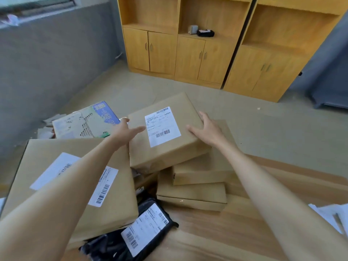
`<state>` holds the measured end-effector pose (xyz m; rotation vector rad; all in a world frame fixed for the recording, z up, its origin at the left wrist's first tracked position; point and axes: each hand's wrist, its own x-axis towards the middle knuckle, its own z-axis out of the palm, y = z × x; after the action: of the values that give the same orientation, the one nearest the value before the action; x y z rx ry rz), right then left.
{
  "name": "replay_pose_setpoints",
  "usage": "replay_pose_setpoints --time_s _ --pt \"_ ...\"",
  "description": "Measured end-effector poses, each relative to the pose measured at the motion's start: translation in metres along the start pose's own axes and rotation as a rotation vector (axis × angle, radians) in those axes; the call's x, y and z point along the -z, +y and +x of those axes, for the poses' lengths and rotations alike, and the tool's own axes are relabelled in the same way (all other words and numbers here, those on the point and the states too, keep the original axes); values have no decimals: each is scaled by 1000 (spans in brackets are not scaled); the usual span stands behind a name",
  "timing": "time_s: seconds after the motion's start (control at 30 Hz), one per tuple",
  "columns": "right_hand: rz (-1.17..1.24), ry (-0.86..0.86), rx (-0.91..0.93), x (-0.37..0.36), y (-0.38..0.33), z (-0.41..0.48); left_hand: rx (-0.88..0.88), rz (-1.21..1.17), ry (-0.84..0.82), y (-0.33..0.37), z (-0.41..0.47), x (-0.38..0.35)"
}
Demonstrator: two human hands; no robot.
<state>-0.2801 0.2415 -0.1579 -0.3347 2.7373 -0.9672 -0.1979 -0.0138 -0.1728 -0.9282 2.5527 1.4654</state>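
Left hand [125, 131] and right hand [204, 127], fingers straight, touch parcel [169, 152] above wooden table [207, 232] facing cabinets [203, 59].

**Fig. 1.** Single view: wide-angle cam worn on the head, standing height, at the near edge of a wooden table [216, 232]. Axis points fwd & steeply down, across the table toward the floor [263, 129] beyond. Both forearms enter from the bottom corners & converge mid-frame. The left hand [123, 133] & right hand [206, 129] meet on the labelled box [169, 102], which marks the approx. centre of the field, near the lens. Lower half: close range, table w/ parcels. Upper half: far range, wooden cabinets [203, 59] facing the cam, grey wall [56, 72] at left, window strip [33, 4] in the top-left corner. Lens distortion tilts the cabinet verticals toward the frame edges.
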Motion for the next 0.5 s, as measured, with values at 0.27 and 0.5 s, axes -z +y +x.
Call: replay_pose_setpoints --time_s 0.27,0.5 --pt "261 -83 -136 2 18 5 72 -129 14 0 23 -19" --pt "365 -67 -171 -4 20 0 16 -161 44 11 18 -24"
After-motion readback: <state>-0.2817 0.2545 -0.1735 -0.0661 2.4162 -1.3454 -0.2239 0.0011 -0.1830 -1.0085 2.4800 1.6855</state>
